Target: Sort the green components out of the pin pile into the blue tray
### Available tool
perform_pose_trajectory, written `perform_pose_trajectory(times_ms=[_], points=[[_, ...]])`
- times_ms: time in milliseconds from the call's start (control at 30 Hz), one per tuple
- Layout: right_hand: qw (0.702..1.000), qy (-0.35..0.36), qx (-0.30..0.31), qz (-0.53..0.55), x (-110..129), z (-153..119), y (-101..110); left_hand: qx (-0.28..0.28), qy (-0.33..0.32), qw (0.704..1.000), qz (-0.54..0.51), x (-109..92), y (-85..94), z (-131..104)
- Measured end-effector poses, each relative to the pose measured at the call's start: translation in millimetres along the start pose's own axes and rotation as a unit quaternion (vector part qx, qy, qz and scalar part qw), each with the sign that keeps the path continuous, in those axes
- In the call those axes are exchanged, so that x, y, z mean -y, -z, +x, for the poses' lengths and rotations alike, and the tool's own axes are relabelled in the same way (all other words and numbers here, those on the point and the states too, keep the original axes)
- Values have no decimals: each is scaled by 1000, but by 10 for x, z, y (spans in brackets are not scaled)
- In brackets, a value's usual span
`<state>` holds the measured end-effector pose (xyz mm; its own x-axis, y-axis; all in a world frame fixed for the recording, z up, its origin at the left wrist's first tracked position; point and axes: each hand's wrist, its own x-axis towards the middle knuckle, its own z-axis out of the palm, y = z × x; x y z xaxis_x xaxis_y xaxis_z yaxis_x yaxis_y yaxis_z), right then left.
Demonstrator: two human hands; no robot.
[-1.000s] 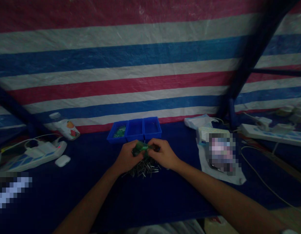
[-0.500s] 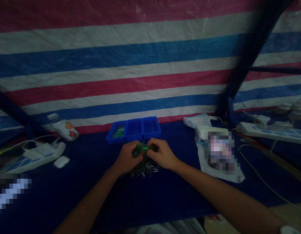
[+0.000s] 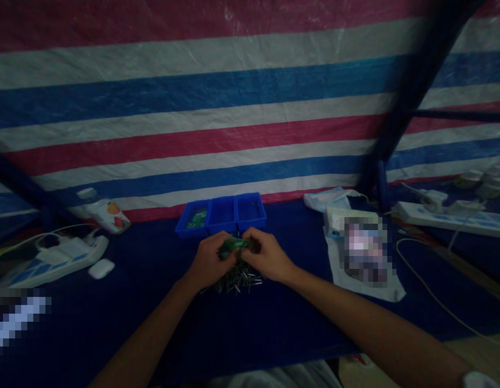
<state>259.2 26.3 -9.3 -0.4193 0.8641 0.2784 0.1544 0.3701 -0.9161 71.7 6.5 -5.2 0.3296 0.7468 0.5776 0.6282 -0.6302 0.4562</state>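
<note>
Between my two hands is a crumpled dark green thing with a shiny, plastic-like surface [image 3: 234,245]; its exact kind is too dim to tell. My left hand [image 3: 211,258] grips its left side, fingers curled, thumb on the near side. On its right side, my right hand [image 3: 268,256] pinches it with thumb and fingers. A loose heap of thin metal pins or nails [image 3: 239,280] lies on the dark blue table just below my hands. Right behind them stand blue bins in a row [image 3: 221,213]; the left one holds small green pieces [image 3: 197,218].
Power strips sit at left [image 3: 51,261] and far right [image 3: 456,218]. A white earphone-like case [image 3: 101,268] and a bottle [image 3: 110,215] are at left. To the right, a tissue pack [image 3: 334,221] and a blurred-out item lie on white paper [image 3: 338,269]. A striped tarp [image 3: 233,129] hangs behind.
Both hands stay over the heap with the green thing between them. My fingers have shifted slightly on it, and the left hand has moved a little left.
</note>
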Motion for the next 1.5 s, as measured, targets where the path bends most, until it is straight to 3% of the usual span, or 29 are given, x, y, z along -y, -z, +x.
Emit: perform_pose_trajectory(times_ms=[767,1000,1267,1500], points=[[998,5,12,-54,34,-6,22,8,-60,997,52,15,-11,-26],[999,4,1,-37,41,-17,1,10,-33,999,19,-25,4,-14],[1000,-17,0,0,-14,18,10,-38,-10,998,-42,-20,37,-1],[1000,-8,7,-24,10,14,18,-38,9,997,-65,-30,28,-7]])
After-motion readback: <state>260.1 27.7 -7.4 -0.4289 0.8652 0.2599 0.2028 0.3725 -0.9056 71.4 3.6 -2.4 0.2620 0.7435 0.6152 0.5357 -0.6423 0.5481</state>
